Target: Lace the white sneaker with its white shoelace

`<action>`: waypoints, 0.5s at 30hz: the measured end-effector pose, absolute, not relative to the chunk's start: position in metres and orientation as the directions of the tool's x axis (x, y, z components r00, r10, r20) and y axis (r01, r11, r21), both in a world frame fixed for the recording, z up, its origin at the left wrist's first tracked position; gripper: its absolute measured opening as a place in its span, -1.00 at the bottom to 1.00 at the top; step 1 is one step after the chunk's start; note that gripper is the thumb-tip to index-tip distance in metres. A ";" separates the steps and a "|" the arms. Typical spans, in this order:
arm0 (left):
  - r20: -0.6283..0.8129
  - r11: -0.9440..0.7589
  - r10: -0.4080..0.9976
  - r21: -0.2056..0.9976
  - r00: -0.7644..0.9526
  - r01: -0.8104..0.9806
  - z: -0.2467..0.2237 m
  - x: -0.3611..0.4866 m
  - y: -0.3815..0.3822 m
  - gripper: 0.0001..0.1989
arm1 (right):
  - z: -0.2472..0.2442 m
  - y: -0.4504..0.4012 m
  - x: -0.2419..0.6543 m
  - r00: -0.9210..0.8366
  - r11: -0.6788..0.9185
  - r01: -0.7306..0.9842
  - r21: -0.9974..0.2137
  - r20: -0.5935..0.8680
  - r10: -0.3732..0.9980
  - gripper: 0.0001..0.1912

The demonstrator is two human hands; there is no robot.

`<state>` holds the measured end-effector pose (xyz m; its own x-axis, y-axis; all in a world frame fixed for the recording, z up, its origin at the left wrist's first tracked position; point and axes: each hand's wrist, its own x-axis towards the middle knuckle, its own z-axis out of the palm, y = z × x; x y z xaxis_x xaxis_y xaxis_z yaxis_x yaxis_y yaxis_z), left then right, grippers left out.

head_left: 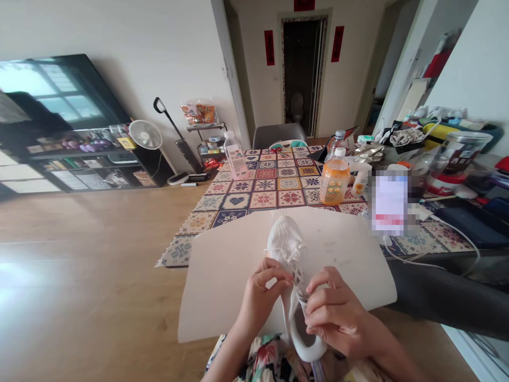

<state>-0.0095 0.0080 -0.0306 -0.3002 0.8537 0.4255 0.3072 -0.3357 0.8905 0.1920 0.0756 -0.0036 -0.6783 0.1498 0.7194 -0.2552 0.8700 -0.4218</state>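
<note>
A white lace-up shoe (285, 239) lies over the near part of a large white sheet (222, 286), its toe pointing away and its heel close to my lap. My left hand (265, 286) is closed in a pinch at the left side of the lacing; white lace or fabric seems to be between thumb and fingers. Around the right side of the shoe's ankle opening, the fingers of my right hand (334, 313) are curled on the collar. Crossed laces run up the middle between both hands. My fingers cover part of the shoe's sides.
Beyond the sheet, a patterned tablecloth (262, 199) carries an orange drink bottle (334, 180) and a pinkish bottle (236, 159). A blurred phone screen (389, 204) stands at the right with a white cable (457, 228). Clutter fills the right side. A grey chair (278, 133) is at the far end.
</note>
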 end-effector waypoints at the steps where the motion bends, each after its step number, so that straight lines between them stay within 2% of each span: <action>1: 0.425 -0.326 0.852 0.888 -0.305 0.325 -0.031 -0.010 0.008 -0.82 | -0.003 0.076 0.192 -0.696 0.864 -0.260 -0.431 0.704 0.141 -0.90; 8: 0.455 -0.292 0.820 0.854 -0.346 0.430 -0.035 -0.011 0.013 -0.88 | -0.002 0.077 0.190 -0.777 0.817 -0.287 -0.500 0.621 0.107 -0.86; 12: 0.472 -0.292 0.811 0.838 -0.345 0.460 -0.037 -0.014 0.016 -0.86 | -0.003 0.080 0.189 -0.767 0.799 -0.316 -0.511 0.634 0.101 -0.83; 15: 0.484 -0.312 0.815 0.830 -0.319 0.462 -0.038 -0.017 0.016 -0.78 | -0.004 0.082 0.190 -0.778 0.808 -0.302 -0.506 0.621 0.097 -0.89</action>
